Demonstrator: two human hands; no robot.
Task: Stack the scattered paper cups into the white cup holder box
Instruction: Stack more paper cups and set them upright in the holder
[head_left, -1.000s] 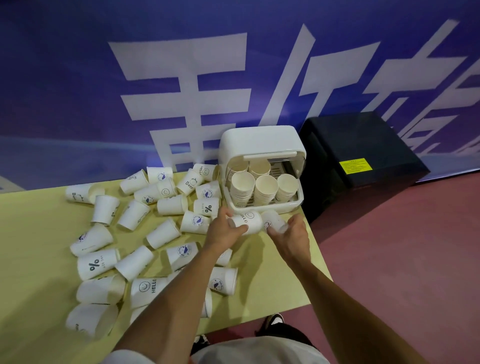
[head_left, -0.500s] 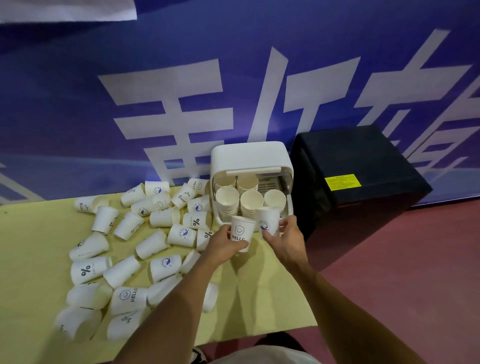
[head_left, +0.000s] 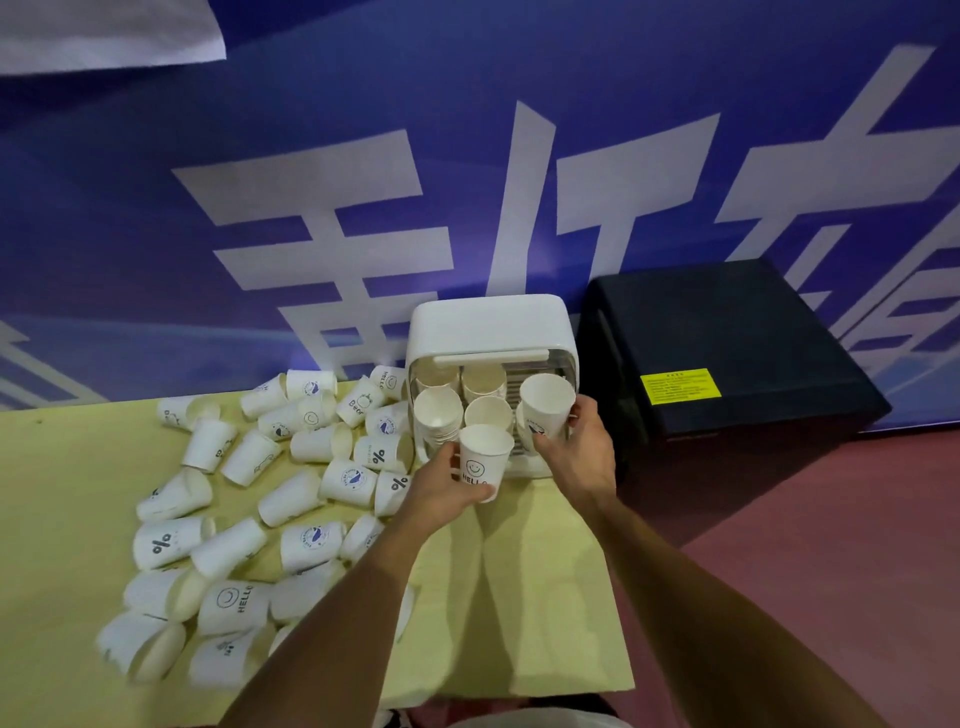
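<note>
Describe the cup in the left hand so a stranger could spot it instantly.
Find the white box at the yellow table's back right corner. Just in front of its opening, the left hand holds a cup upright. Unlike the right hand's tilted cup, it shows a smiley above HELLO.

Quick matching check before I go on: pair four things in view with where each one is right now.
1. HELLO cup
2. whale-print cup
3. white cup holder box
4. black case

a. on the floor, right of the table
b. in the left hand
c. at the table's far right corner
d. in the right hand

Pairs: 1-b, 2-d, 3-c, 4-a
</note>
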